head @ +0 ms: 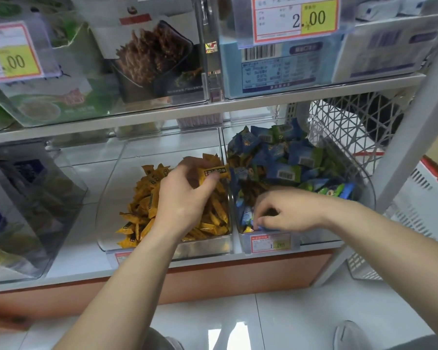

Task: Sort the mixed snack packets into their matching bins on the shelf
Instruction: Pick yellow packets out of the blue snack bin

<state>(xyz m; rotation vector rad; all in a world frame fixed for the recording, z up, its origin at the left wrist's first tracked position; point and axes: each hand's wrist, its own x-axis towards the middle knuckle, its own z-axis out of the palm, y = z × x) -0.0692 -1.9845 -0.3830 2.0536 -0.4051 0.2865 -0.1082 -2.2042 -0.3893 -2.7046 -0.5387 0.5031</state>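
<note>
Two clear bins stand side by side on the lower shelf. The left bin (pixel 111 198) holds a heap of yellow packets (pixel 142 213). The right bin (pixel 364 195) holds blue and green packets (pixel 283 157) with some brown ones mixed in. My left hand (pixel 185 198) hovers over the left bin and pinches one yellow packet (pixel 214 171) near the wall between the bins. My right hand (pixel 283 213) reaches into the front of the right bin, its fingers curled on a blue packet (pixel 247 215) at the front edge.
Price tags (pixel 271 242) are clipped to the bins' front edges. A darker clear bin (pixel 36 198) with boxed goods stands at the left. The upper shelf (pixel 213 107) carries boxed snacks. A white mesh basket (pixel 359 127) sits behind the right bin, by the shelf post (pixel 410 140).
</note>
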